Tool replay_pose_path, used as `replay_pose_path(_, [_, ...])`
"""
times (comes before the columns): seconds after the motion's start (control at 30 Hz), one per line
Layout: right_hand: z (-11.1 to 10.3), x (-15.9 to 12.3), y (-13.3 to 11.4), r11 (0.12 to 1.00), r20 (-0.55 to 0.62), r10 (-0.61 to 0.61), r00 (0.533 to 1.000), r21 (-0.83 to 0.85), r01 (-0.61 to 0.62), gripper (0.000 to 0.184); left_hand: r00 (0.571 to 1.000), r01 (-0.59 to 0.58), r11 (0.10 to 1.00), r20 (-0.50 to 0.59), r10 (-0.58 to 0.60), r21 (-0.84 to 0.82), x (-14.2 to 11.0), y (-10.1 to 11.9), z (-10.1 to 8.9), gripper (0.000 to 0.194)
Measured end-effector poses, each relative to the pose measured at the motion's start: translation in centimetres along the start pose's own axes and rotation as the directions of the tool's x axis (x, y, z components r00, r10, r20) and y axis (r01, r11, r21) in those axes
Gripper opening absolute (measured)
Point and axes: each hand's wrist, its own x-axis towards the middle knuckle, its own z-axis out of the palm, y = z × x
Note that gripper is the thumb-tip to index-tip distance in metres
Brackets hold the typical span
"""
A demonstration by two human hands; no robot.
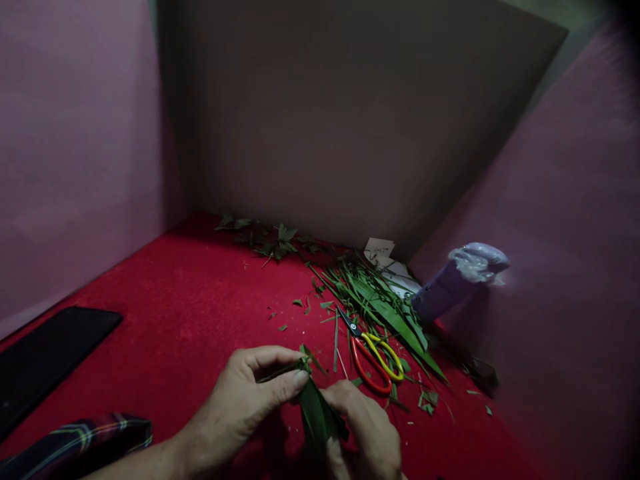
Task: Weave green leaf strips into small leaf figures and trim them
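My left hand (245,393) pinches the knotted top of a green leaf (316,415) between thumb and forefinger. Lower down, my right hand (367,430) has its fingers closed on the same leaf, near its wide part. The leaf looks folded, and its lower end is partly hidden by my right fingers. Just beyond my right hand lies a pair of scissors (374,357) with one red and one yellow handle, blades pointing away to the left. Leaf scraps (429,400) are scattered around the scissors.
Behind the scissors is a heap of long green leaves (385,303), with white papers (380,250) at its back. A purple container topped with clear plastic (450,283) leans at right. Leafy sprigs (280,243) lie along the back panel. A black flat object (55,360) rests at left on red cloth (200,300).
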Motion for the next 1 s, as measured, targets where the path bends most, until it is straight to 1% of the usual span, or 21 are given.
replay_pose_path(0.17, [0.0, -0.2, 0.1, 0.998, 0.016, 0.029, 0.999, 0.059, -0.03, 0.012, 1.0, 0.021, 0.998, 0.003, -0.021, -0.053, 0.0, -0.3, -0.1, 0.018])
replay_pose_path(0.27, [0.1, -0.4, 0.3, 0.993, 0.043, 0.068, 0.997, 0.09, -0.071, 0.013, 0.999, 0.041, 0.998, 0.033, -0.039, -0.049, 0.0, -0.5, -0.2, 0.019])
replay_pose_path(0.37, [0.2, -0.5, 0.4, 0.988, 0.029, 0.108, 0.994, 0.104, -0.11, 0.012, 0.998, 0.045, 0.998, 0.055, -0.042, -0.054, 0.1, -0.5, -0.2, 0.021])
replay_pose_path(0.47, [0.1, -0.3, 0.4, 0.992, -0.004, 0.093, 0.996, 0.088, -0.092, 0.011, 0.998, 0.039, 0.997, 0.054, -0.036, -0.064, 0.2, -0.4, -0.1, 0.025])
replay_pose_path(0.53, [0.0, -0.2, 0.4, 0.996, -0.01, 0.074, 0.997, 0.056, -0.073, 0.011, 0.999, 0.031, 0.997, 0.047, -0.028, -0.069, 0.3, -0.4, 0.0, 0.034])
replay_pose_path(0.6, [-0.1, 0.0, 0.5, 0.998, -0.013, 0.07, 0.997, 0.012, -0.07, 0.01, 1.0, 0.027, 0.998, 0.009, -0.027, -0.048, 0.4, -0.3, 0.0, 0.039])
replay_pose_path(0.67, [-0.2, 0.1, 0.6, 0.998, -0.025, 0.053, 0.998, -0.023, -0.054, 0.011, 0.998, 0.026, 1.0, -0.052, -0.026, -0.014, 0.4, -0.1, 0.0, 0.038])
replay_pose_path(0.77, [-0.3, 0.3, 0.7, 0.999, -0.041, 0.02, 0.999, -0.046, -0.022, 0.011, 0.991, 0.011, 1.0, -0.132, -0.007, 0.025, 0.4, 0.3, 0.1, 0.031])
replay_pose_path(0.9, [-0.3, 0.5, 0.6, 0.998, -0.039, -0.007, 0.999, -0.061, 0.005, 0.012, 0.986, 0.011, 0.997, -0.166, 0.001, 0.074, 0.5, 0.5, 0.1, 0.021])
replay_pose_path(0.93, [-0.4, 0.5, 0.6, 0.998, -0.038, -0.015, 0.999, -0.063, 0.013, 0.012, 0.983, -0.011, 0.996, -0.181, 0.028, 0.093, 0.5, 0.4, 0.0, 0.019])
replay_pose_path(0.97, [-0.4, 0.5, 0.5, 0.998, -0.032, -0.019, 0.999, -0.066, 0.017, 0.012, 0.975, -0.055, 0.99, -0.206, 0.081, 0.126, 0.4, 0.3, -0.1, 0.017])
replay_pose_path(1.0, [-0.4, 0.6, 0.5, 0.997, -0.025, -0.024, 0.999, -0.073, 0.022, 0.011, 0.958, -0.123, 0.976, -0.237, 0.164, 0.181, 0.3, 0.2, -0.2, 0.015])
